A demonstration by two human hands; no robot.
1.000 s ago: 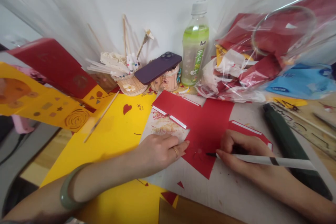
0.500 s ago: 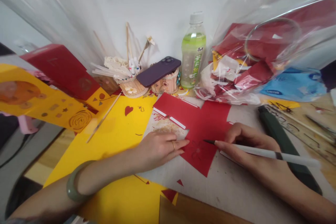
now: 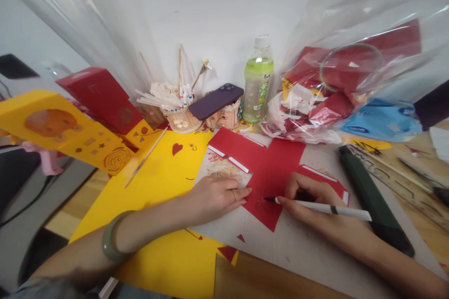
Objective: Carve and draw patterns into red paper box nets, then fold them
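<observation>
A red paper cutout with folded flaps and white strips along some edges lies on the grey board. My left hand rests flat, its outstretched fingertips on the paper's left edge. My right hand grips a slim white pen with a dark tip, held at a slant. The tip is at a faint flower-like outline on the paper's lower panel; whether it touches is too fine to tell. My right hand partly covers the paper's right flap.
Yellow paper lies left, with a thin stick. Behind stand a green drink bottle, a purple phone on small wooden pots, and a plastic bag of scraps. A dark green tool lies right. Yellow and red boxes stand left.
My right hand has moved left with the pen, bringing its tip from beside the flower outline onto it. My left hand stays on the paper. The camera view has shifted slightly.
</observation>
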